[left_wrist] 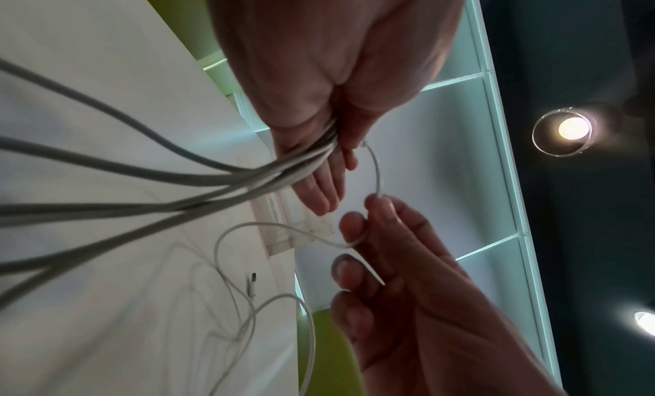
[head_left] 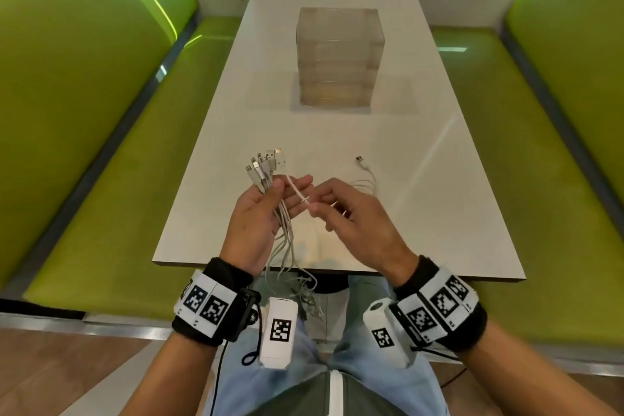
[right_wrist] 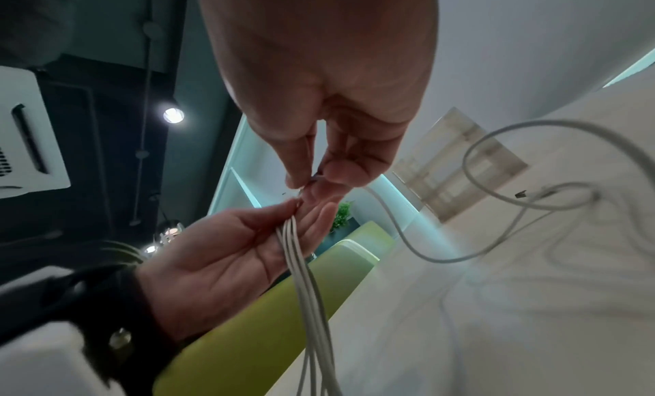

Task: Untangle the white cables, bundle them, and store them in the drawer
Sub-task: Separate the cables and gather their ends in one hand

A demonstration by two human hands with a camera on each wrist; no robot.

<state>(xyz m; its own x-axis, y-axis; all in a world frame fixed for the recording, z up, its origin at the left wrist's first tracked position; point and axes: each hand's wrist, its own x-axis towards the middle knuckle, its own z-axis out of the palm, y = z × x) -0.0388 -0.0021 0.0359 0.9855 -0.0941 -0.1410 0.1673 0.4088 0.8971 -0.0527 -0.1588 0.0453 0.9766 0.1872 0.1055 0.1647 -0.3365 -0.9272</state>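
Observation:
In the head view my left hand [head_left: 285,191] grips a bundle of white cables [head_left: 266,167] above the table's near edge, thumb pressed on them. Their plug ends fan out above the fingers and the tails [head_left: 293,267] hang over the edge toward my lap. My right hand [head_left: 312,208] pinches a single white cable [head_left: 297,191] that runs across the left fingers. In the right wrist view the right hand [right_wrist: 308,183] pinches that strand just above the left palm [right_wrist: 227,250]. The clear drawer unit [head_left: 339,57] stands shut at mid table.
One loose white cable [head_left: 366,179] lies coiled on the white table [head_left: 439,213] just right of my hands, its plug [head_left: 359,158] pointing away. Green benches [head_left: 84,111] flank the table on both sides. My lap is under the near edge.

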